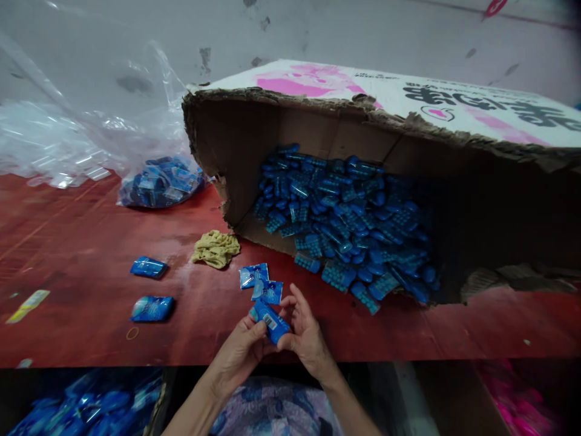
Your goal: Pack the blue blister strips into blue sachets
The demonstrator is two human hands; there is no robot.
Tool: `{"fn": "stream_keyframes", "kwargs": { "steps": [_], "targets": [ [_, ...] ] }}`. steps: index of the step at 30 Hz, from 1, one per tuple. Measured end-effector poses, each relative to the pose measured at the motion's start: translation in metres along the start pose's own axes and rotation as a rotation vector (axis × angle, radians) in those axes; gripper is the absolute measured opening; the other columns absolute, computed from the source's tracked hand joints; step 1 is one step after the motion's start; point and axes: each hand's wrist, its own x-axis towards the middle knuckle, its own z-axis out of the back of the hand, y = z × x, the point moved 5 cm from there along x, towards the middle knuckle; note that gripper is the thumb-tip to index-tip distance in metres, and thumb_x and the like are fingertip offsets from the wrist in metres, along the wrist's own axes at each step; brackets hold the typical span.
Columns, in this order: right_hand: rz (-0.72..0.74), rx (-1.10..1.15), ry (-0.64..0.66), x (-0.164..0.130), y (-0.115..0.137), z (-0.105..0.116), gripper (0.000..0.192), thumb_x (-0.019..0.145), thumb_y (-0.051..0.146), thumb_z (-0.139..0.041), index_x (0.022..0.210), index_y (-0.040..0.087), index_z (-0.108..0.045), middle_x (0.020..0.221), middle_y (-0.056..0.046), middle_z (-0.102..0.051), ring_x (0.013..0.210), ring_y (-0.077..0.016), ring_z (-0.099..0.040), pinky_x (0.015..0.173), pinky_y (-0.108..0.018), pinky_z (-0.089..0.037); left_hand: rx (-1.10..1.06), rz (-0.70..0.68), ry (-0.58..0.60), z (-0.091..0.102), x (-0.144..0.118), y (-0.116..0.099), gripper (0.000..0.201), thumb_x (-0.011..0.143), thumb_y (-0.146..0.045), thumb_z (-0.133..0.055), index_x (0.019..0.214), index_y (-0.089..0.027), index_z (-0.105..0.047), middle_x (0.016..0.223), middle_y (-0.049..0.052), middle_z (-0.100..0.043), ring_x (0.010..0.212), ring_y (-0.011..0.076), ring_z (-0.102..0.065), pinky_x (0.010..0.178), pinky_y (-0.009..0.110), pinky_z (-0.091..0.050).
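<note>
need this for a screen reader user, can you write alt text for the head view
Both hands, the left hand and right hand, hold one small blue packet at the near edge of a red table. Behind them a torn cardboard box lies on its side, spilling blue packs; loose blue packets and a tan cloth lie to the left.

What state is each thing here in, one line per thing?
Blue packet: held in both hands, tilted.
Left hand: gripping the packet's near end.
Right hand: gripping its other end.
Cardboard box: on its side, torn open, blue pieces spilling out.
Two packets: lying flat, overlapping.
Plastic bag: open, slumped, partly filled.
Yellow cloth: crumpled on the table.
Rubber band: lying loose.
</note>
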Motion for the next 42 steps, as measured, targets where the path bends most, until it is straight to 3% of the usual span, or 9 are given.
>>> {"fn": "stream_keyframes", "kwargs": {
  "steps": [6,11,15,19,23,28,35,39,42],
  "targets": [
    [0.018,-0.128,0.079,0.001,0.004,-0.001,0.078,0.060,0.051,-0.071,0.128,0.032,-0.038,0.106,-0.002,-0.052,0.089,-0.0182,-0.055,0.080,-0.030,-0.044,0.025,-0.024,-0.146,0.000,-0.003,-0.006,0.025,0.068,-0.032,-0.065,0.087,-0.016,-0.065,0.074,0.004,-0.069,0.067,0.0173,-0.063,0.067,0.031,-0.050],
    [0.125,-0.816,0.061,0.016,0.018,-0.001,0.034,0.076,0.025,-0.062,0.110,0.029,-0.057,0.098,-0.003,-0.056,0.092,-0.0199,-0.052,0.082,-0.032,-0.040,-0.197,-0.352,-0.602,0.052,-0.030,-0.060,0.016,0.077,-0.034,-0.052,0.082,-0.021,-0.061,0.072,0.000,-0.068,0.073,0.0181,-0.065,0.067,0.033,-0.053],
    [0.177,-1.277,-0.051,0.037,0.016,-0.002,0.027,0.078,0.020,-0.059,0.105,0.027,-0.059,0.098,-0.005,-0.058,0.089,-0.0224,-0.050,0.076,-0.034,-0.038,-0.305,-0.439,-0.719,0.087,-0.050,-0.087,0.040,0.084,-0.040,-0.033,0.091,-0.011,-0.060,0.091,0.014,-0.066,0.092,0.0231,-0.062,0.067,0.031,-0.054],
    [0.174,-1.536,-0.126,0.047,0.004,-0.006,0.013,0.084,0.019,-0.052,0.086,0.026,-0.062,0.091,-0.004,-0.059,0.086,-0.0207,-0.048,0.070,-0.032,-0.034,-0.259,-0.320,-0.742,0.091,-0.045,-0.069,0.023,0.083,-0.021,-0.039,0.079,-0.012,-0.059,0.066,0.008,-0.066,0.073,0.0208,-0.066,0.061,0.030,-0.054],
    [0.235,-1.623,-0.146,0.050,-0.003,-0.009,0.017,0.086,0.014,-0.047,0.076,0.021,-0.059,0.081,-0.003,-0.059,0.081,-0.0194,-0.048,0.069,-0.031,-0.032,-0.053,-0.106,-0.572,0.057,-0.021,-0.030,0.011,0.077,-0.011,-0.049,0.084,-0.012,-0.058,0.055,0.005,-0.063,0.057,0.0179,-0.064,0.051,0.026,-0.052],
    [0.273,-1.639,-0.126,0.050,0.003,-0.009,0.018,0.086,0.014,-0.045,0.074,0.020,-0.057,0.077,-0.003,-0.058,0.076,-0.0182,-0.048,0.066,-0.030,-0.032,0.080,-0.075,-0.511,0.027,0.000,-0.011,0.018,0.071,-0.020,-0.061,0.087,-0.014,-0.054,0.063,0.003,-0.064,0.041,0.0098,-0.055,0.037,0.019,-0.041],
    [0.381,-1.258,-0.116,0.020,0.031,-0.016,0.015,0.085,0.019,-0.048,0.084,0.022,-0.062,0.087,-0.004,-0.058,0.083,-0.0185,-0.050,0.073,-0.031,-0.037,0.198,-0.175,-0.447,0.025,0.015,-0.015,0.028,0.056,-0.029,-0.074,0.075,-0.011,-0.061,0.058,-0.001,-0.061,0.044,0.0053,-0.051,0.040,0.015,-0.037],
    [0.074,-0.695,-0.200,0.027,0.016,0.002,0.034,0.076,0.023,-0.057,0.109,0.019,-0.054,0.095,-0.006,-0.059,0.081,-0.0171,-0.054,0.071,-0.028,-0.044,0.179,-0.181,-0.415,0.025,0.018,-0.012,0.028,0.052,-0.029,-0.075,0.068,-0.010,-0.063,0.056,0.001,-0.063,0.044,0.0068,-0.052,0.042,0.017,-0.039],
    [-0.146,-0.454,-0.122,0.034,-0.002,0.004,0.017,0.076,0.028,-0.053,0.084,0.016,-0.061,0.070,0.000,-0.059,0.059,-0.0119,-0.052,0.057,-0.023,-0.043,0.187,-0.194,-0.383,0.023,0.019,-0.009,0.027,0.051,-0.030,-0.075,0.065,-0.010,-0.063,0.054,0.001,-0.063,0.042,0.0080,-0.052,0.042,0.020,-0.041]
  ]
}}
